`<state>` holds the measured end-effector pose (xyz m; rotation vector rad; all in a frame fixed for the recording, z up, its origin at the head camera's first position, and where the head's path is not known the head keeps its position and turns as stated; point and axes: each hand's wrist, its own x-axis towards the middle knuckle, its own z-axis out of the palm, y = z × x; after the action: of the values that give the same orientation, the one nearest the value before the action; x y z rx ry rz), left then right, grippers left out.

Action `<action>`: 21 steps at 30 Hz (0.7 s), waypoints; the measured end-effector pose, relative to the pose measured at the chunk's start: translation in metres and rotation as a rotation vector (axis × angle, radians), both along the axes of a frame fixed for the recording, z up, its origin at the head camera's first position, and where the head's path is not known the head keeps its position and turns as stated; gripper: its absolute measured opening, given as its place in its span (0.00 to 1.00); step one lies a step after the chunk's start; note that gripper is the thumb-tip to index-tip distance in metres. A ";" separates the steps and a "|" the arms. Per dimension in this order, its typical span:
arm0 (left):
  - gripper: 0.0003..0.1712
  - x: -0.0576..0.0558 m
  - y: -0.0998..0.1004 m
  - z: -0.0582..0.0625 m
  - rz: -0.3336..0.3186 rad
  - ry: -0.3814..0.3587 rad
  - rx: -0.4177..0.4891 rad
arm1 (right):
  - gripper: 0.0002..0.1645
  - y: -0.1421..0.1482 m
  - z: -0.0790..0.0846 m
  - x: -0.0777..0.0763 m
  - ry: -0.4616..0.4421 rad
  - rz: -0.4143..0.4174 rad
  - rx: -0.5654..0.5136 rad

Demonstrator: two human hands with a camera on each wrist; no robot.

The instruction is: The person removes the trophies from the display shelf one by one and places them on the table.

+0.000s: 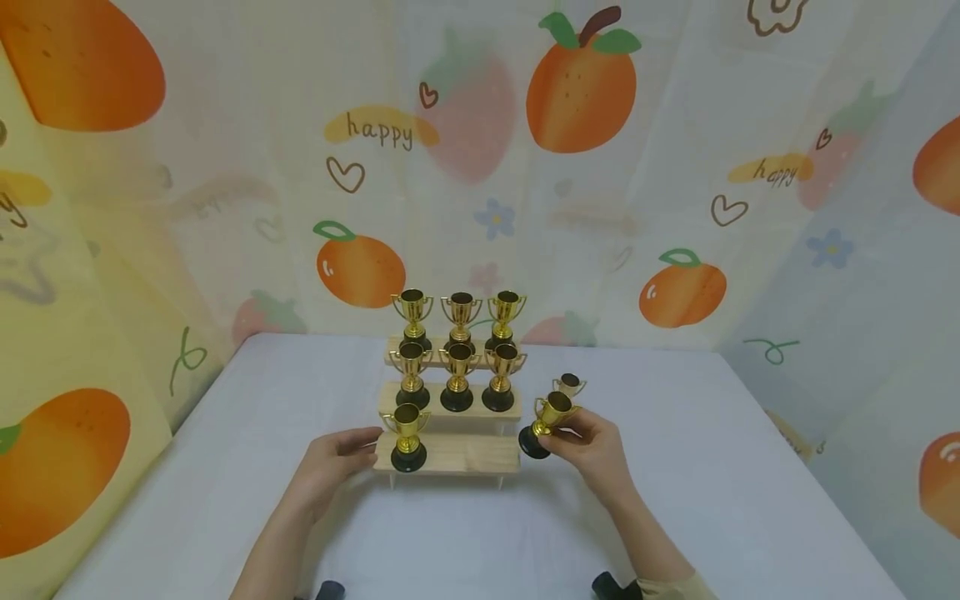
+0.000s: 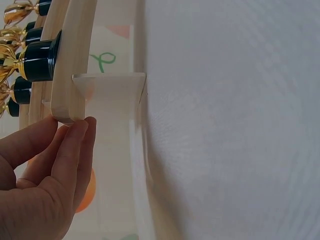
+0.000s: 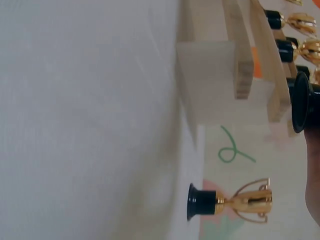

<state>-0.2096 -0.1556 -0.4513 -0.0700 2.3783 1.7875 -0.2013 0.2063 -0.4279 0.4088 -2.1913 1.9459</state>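
My right hand [image 1: 600, 454] holds a small gold trophy cup [image 1: 555, 407] with a black base, tilted, just off the right end of the lowest shelf board. In the right wrist view only its black base [image 3: 307, 102] shows, with part of the hand [image 3: 313, 175] at the edge. My left hand [image 1: 333, 471] pinches the left end of that lowest wooden board [image 1: 468, 454], thumb and fingertips at its corner in the left wrist view. One trophy [image 1: 407, 437] stands at the left of this board.
Three trophies [image 1: 457, 379] stand on the middle shelf and three [image 1: 461, 317] on the top one. Another trophy [image 3: 250, 201] stands on the white-covered table [image 1: 720, 467], behind my right hand. A fruit-print cloth [image 1: 480, 208] hangs behind.
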 end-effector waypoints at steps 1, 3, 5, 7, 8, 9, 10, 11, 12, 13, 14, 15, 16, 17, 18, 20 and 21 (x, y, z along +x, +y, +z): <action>0.26 0.001 0.000 0.000 0.000 0.000 -0.002 | 0.21 0.003 0.000 0.000 -0.003 -0.017 0.000; 0.26 0.001 0.001 0.000 0.001 -0.001 0.002 | 0.21 0.009 0.001 0.001 -0.011 -0.050 -0.002; 0.26 0.002 0.001 0.001 0.004 -0.001 0.005 | 0.22 0.015 0.002 0.001 -0.019 -0.085 -0.004; 0.26 0.002 0.001 0.001 0.007 -0.001 0.004 | 0.22 0.021 0.002 0.000 -0.030 -0.117 0.003; 0.26 0.002 0.001 0.001 0.008 0.000 0.005 | 0.22 0.024 0.002 0.000 -0.033 -0.133 0.006; 0.26 0.002 0.001 0.001 0.006 0.002 0.002 | 0.22 0.027 0.001 -0.001 -0.035 -0.149 0.008; 0.26 0.002 0.001 0.001 0.005 0.004 -0.001 | 0.22 0.031 0.001 -0.002 -0.037 -0.165 0.011; 0.26 0.002 0.001 0.001 0.005 0.007 -0.003 | 0.22 0.034 0.000 -0.003 -0.037 -0.180 0.020; 0.26 0.001 0.001 0.000 0.004 0.008 -0.004 | 0.21 0.038 -0.002 -0.004 -0.036 -0.192 0.028; 0.26 0.001 0.001 0.000 0.004 0.010 -0.002 | 0.21 0.042 -0.003 -0.005 -0.035 -0.205 0.037; 0.26 0.001 0.001 0.000 0.001 0.013 -0.003 | 0.21 0.045 -0.004 -0.007 -0.033 -0.217 0.051; 0.26 0.000 0.001 0.000 -0.003 0.016 -0.004 | 0.21 0.048 -0.005 -0.008 -0.032 -0.227 0.064; 0.26 0.000 0.001 0.000 -0.004 0.017 0.000 | 0.20 0.051 -0.006 -0.010 -0.032 -0.234 0.078; 0.26 0.000 0.001 0.000 -0.002 0.016 0.005 | 0.20 0.054 -0.007 -0.011 -0.034 -0.241 0.090; 0.27 0.000 0.001 -0.001 -0.003 0.017 0.008 | 0.20 0.056 -0.008 -0.013 -0.036 -0.245 0.096; 0.27 -0.001 0.001 -0.001 -0.007 0.019 0.011 | 0.20 0.060 -0.009 -0.016 -0.046 -0.257 0.110; 0.27 0.000 0.001 -0.001 -0.006 0.018 0.014 | 0.20 0.062 -0.009 -0.017 -0.051 -0.263 0.112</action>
<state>-0.2098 -0.1549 -0.4521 -0.0453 2.3759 1.8098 -0.2188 0.2683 -0.4366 0.0799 -2.2600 1.7199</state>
